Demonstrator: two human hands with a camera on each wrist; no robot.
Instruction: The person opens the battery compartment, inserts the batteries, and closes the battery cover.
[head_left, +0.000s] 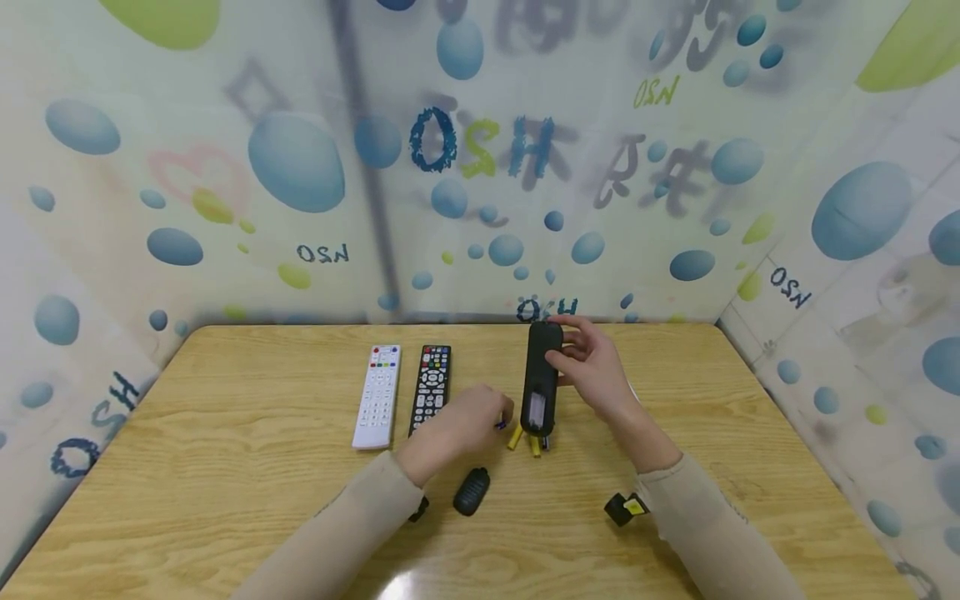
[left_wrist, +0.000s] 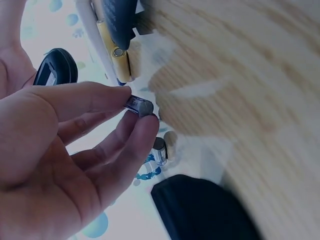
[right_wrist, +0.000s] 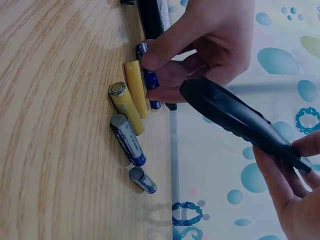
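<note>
My left hand [head_left: 467, 419] pinches a small blue-and-silver battery [left_wrist: 135, 103] between thumb and fingers, low over the table. In my right hand [head_left: 596, 373] a black remote control [head_left: 542, 367] stands nearly upright, gripped near its upper end. Its back faces the head camera, with a pale, shiny recess near the lower end; whether a battery sits in it I cannot tell. Beside the left fingers lie two yellow batteries [right_wrist: 135, 90] and other blue-and-silver batteries [right_wrist: 128, 140] in a row. Closer to me is a small black ribbed piece [head_left: 472, 492], possibly a battery cover.
A white remote [head_left: 377, 397] and a black remote with many buttons [head_left: 432, 379] lie to the left, the latter partly behind my left hand. Wrist-worn black gear [head_left: 625, 507] shows by the right sleeve. A patterned wall [head_left: 480, 208] borders the wooden table [head_left: 262, 417].
</note>
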